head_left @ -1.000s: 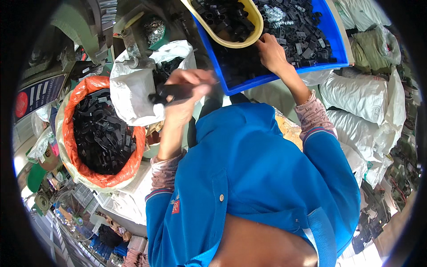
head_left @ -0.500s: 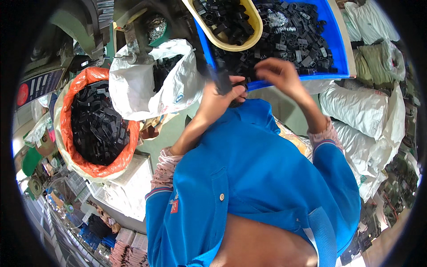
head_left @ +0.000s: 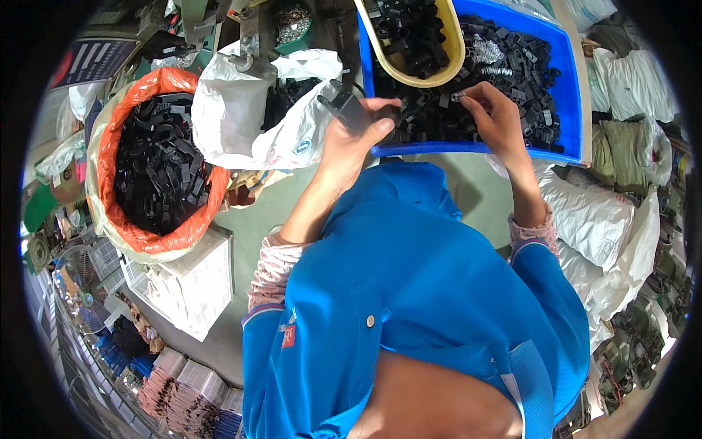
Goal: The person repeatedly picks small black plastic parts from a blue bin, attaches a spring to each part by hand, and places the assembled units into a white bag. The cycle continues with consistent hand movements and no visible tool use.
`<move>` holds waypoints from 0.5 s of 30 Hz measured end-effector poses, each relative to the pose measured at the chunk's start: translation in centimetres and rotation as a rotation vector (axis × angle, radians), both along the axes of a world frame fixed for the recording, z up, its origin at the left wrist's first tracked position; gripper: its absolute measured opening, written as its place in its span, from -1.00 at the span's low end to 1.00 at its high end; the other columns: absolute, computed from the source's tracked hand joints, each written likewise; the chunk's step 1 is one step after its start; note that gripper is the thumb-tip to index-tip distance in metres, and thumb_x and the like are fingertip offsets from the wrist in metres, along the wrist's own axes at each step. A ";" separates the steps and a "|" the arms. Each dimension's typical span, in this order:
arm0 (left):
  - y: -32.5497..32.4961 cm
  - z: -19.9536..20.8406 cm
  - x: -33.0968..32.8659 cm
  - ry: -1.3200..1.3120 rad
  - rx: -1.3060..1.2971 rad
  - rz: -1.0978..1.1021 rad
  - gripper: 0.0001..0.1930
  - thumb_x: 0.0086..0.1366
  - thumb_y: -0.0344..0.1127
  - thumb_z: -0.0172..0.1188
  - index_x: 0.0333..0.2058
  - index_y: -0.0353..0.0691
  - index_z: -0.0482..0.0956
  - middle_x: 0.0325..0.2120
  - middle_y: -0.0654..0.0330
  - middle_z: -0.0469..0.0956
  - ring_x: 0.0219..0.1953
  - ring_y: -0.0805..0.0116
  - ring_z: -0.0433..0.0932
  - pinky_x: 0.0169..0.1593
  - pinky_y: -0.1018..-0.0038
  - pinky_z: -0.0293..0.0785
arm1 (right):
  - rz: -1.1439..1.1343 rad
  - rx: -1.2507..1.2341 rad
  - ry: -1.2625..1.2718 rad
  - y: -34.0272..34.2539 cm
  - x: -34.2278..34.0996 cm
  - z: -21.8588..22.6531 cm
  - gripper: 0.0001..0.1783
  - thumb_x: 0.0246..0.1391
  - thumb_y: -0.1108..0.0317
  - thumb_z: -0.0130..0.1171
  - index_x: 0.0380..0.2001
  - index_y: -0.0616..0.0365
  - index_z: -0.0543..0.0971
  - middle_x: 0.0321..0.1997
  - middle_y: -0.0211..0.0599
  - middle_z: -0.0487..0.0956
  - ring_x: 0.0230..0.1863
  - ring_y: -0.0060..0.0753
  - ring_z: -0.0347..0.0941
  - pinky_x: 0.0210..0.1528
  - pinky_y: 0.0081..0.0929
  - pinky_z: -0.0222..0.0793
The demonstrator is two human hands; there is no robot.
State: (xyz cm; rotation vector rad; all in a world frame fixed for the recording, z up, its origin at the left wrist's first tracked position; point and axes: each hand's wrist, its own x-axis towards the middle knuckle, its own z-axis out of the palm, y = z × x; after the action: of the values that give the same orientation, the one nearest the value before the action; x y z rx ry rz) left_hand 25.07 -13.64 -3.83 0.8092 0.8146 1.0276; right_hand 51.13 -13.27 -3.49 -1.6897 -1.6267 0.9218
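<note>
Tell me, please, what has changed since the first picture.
The left hand has moved right, toward the blue tray. The right hand has drawn back slightly from the yellow tub and now pinches a small shiny piece. The left hand still holds a black part; tray and tub stay put.

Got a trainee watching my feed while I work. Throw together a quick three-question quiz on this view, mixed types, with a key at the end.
1. Multiple choice: what colour is the long part held in the left hand? (a) white (b) black (c) yellow
2. True or false: the orange-lined sack holds a heap of black pieces.
3. Fill in the blank: the ___ hand holds a small shiny piece over the blue tray.

Key: 1. b. 2. True. 3. right; the right hand has it at its fingertips.
</note>
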 end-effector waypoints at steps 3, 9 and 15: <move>0.0 0.0 0.0 0.069 0.055 0.008 -0.67 0.18 -0.42 0.38 -0.08 -0.33 0.59 -0.16 0.20 0.61 -0.17 0.53 0.53 -0.08 0.58 0.46 | 0.184 -0.071 0.522 -0.3 -3.2 3.9 -0.90 0.14 0.54 0.23 -0.26 0.30 0.60 -0.17 -0.38 0.63 -0.20 -0.65 0.51 -0.10 -0.62 0.44; 0.2 1.4 -0.7 0.291 0.167 -0.009 -0.68 0.15 -0.42 0.40 -0.11 -0.31 0.62 -0.25 0.23 0.64 -0.24 0.53 0.56 -0.14 0.57 0.50 | 0.276 -0.095 0.617 1.2 -5.2 5.4 -0.86 0.08 0.57 0.28 -0.24 0.28 0.63 -0.22 -0.37 0.63 -0.20 -0.62 0.53 -0.13 -0.63 0.48; 0.1 1.6 -1.7 0.348 0.200 0.058 -0.69 0.14 -0.44 0.40 -0.12 -0.33 0.62 -0.31 0.22 0.66 -0.27 0.54 0.57 -0.16 0.59 0.50 | 0.515 0.415 0.098 2.4 -7.1 5.8 -0.82 0.01 0.56 0.29 -0.25 0.24 0.65 -0.34 -0.15 0.62 -0.31 -0.22 0.59 -0.20 -0.46 0.48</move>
State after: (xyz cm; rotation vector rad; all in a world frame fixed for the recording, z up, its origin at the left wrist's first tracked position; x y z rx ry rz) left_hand 23.36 -13.57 -2.25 1.1621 1.0460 1.0450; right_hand 44.02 -10.86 2.36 -0.9498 -2.0574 0.8037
